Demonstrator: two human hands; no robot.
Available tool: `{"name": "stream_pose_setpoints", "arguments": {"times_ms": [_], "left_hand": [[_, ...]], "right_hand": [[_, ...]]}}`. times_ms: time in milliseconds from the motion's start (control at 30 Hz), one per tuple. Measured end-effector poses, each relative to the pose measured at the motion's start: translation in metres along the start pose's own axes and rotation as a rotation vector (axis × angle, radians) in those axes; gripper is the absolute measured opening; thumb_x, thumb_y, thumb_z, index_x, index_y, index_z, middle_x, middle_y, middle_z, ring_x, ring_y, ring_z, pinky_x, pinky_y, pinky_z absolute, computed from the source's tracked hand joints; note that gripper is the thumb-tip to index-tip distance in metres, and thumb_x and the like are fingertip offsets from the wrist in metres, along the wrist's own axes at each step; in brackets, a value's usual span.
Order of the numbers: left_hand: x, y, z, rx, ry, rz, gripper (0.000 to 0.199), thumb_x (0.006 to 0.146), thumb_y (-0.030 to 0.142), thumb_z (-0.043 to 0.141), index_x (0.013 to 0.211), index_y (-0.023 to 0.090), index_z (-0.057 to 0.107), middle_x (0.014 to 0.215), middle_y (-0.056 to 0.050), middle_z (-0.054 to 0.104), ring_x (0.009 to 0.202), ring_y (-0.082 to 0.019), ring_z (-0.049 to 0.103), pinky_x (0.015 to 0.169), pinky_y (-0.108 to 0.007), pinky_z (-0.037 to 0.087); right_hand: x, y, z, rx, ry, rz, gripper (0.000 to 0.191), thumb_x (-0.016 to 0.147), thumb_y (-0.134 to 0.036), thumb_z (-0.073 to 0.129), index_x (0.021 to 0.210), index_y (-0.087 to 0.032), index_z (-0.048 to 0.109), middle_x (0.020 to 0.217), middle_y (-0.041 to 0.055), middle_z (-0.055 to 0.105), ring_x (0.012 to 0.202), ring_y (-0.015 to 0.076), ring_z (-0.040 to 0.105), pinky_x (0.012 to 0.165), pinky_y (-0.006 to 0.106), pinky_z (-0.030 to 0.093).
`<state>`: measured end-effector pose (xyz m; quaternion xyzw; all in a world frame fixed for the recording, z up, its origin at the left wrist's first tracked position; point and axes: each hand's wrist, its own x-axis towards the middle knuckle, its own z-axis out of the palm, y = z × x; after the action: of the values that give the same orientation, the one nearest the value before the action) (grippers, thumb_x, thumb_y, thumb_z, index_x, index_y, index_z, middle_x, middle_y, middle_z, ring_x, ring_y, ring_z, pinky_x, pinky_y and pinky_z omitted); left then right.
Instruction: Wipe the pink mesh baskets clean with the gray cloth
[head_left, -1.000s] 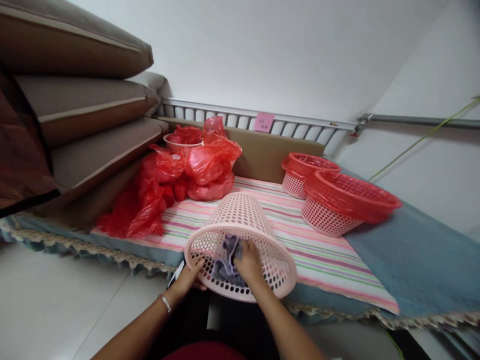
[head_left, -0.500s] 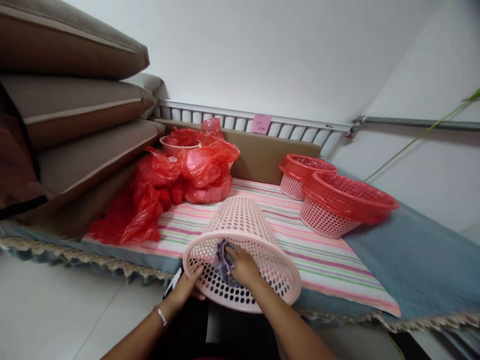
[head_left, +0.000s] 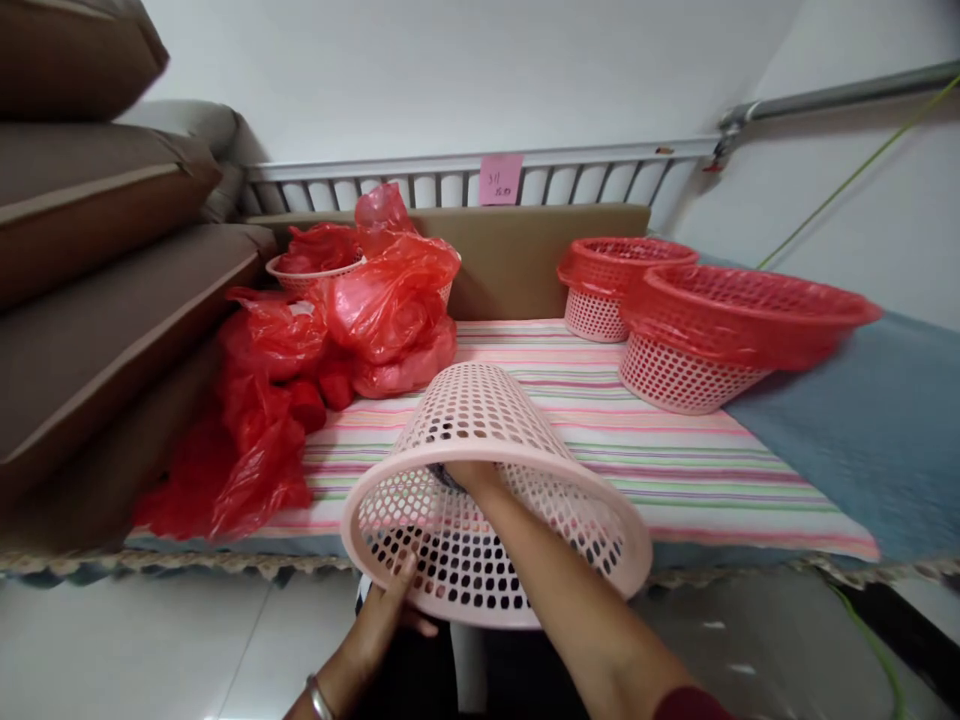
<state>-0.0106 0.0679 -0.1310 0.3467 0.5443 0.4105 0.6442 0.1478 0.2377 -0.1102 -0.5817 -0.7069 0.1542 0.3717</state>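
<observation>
A pale pink plastic basket (head_left: 487, 395) with round holes lies tilted on its side, its wide mouth facing me. My left hand (head_left: 394, 600) grips the lower left of its rim, thumb inside and fingers underneath. Through the mouth reaches my right hand (head_left: 471, 473), pressing a cloth (head_left: 445, 480) against the inner wall. Only a dark grey edge of the cloth shows; the basket's upper rim hides most of that hand's fingers.
Two baskets with red plastic over their rims, a nearer one (head_left: 686, 375) and a farther one (head_left: 596, 312), stand at right on a striped cloth (head_left: 675, 470). Red plastic bags (head_left: 390, 310) are heaped at left beside stacked cushions (head_left: 112, 310). A pink note (head_left: 500, 180) hangs behind.
My right hand has pushed the cloth deeper into the basket and up, out of most of my sight. My left hand keeps its hold on the rim. The whole view has shifted.
</observation>
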Motion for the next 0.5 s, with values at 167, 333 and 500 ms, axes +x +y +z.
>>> {"name": "stream_pose_setpoints", "arguments": {"times_ms": [167,333,500], "left_hand": [[0.002,-0.001,0.001,0.006,-0.003,-0.013,0.073,0.076,0.058,0.057,0.134,0.018,0.041,0.141,-0.019,0.04,0.075,-0.024,0.07,0.049,-0.031,0.059],[0.005,-0.004,-0.001,-0.032,0.025,0.05,0.08,0.073,0.064,0.055,0.135,0.018,0.038,0.126,-0.016,0.059,0.104,-0.032,0.062,0.072,-0.04,0.058],[0.009,-0.006,-0.001,-0.021,0.021,0.195,0.071,0.072,0.061,0.06,0.125,0.013,0.053,0.135,-0.014,0.052,0.127,-0.029,0.043,0.108,-0.04,0.035]], "right_hand": [[-0.036,-0.023,0.0,-0.106,-0.086,0.005,0.037,0.078,-0.027,0.052,0.114,-0.02,0.057,0.112,0.0094,0.059,0.109,0.0263,0.049,0.097,0.039,0.035],[-0.131,-0.041,-0.018,-0.155,-0.291,-0.138,0.039,0.071,-0.021,0.054,0.11,-0.021,0.057,0.107,0.0093,0.055,0.098,0.024,0.052,0.088,0.034,0.04],[-0.166,-0.046,-0.031,-0.173,-0.345,-0.124,0.046,0.064,-0.018,0.058,0.11,-0.024,0.055,0.113,0.0071,0.051,0.105,0.0231,0.049,0.092,0.032,0.038]]}}
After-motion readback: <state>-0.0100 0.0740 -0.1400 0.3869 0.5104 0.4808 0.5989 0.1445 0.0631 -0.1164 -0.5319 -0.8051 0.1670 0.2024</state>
